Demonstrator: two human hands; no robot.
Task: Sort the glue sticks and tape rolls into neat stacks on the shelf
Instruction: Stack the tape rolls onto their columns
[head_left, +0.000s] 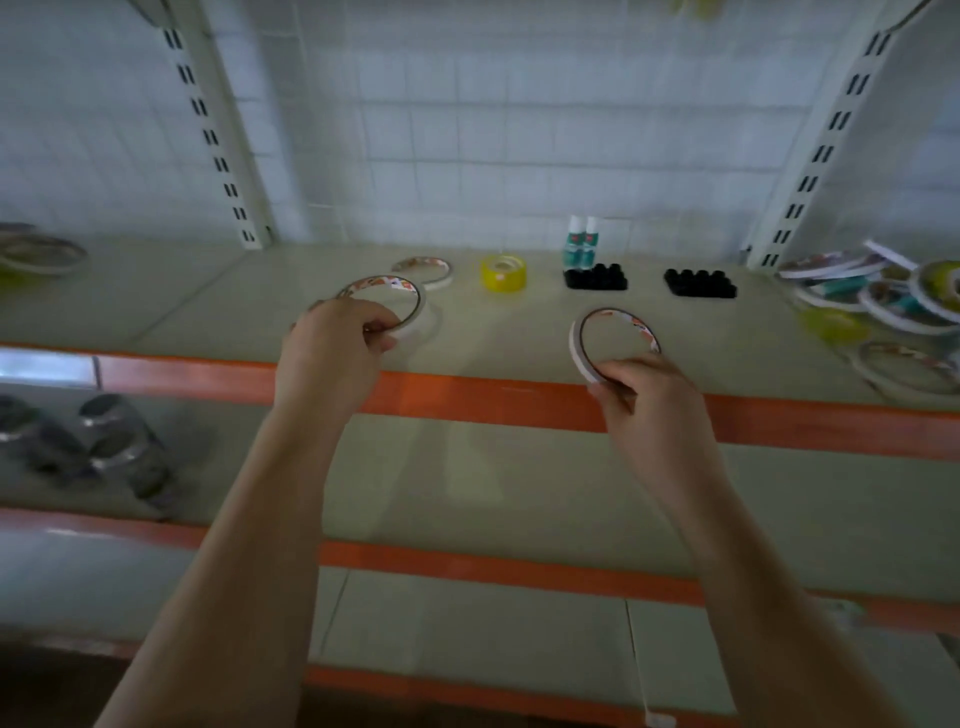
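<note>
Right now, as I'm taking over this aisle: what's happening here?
A person is sorting tape at the top shelf. The left hand holds one thin white tape ring, the right hand another. A loose tape pile waits at the right; glue bottles stand at the back.

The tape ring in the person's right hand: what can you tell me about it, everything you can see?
The tape ring is a thin, wide hoop with a large open centre. Its outer band looks white, its inner edge dark, and a red-orange print shows on the inside at the far right. The right hand pinches its near, lower edge, with fingers curled round the band. The ring is tilted up on edge, so its opening faces the camera, and it hangs over the front of the shelf, just behind the orange strip. Whether it touches the shelf cannot be told.
</note>
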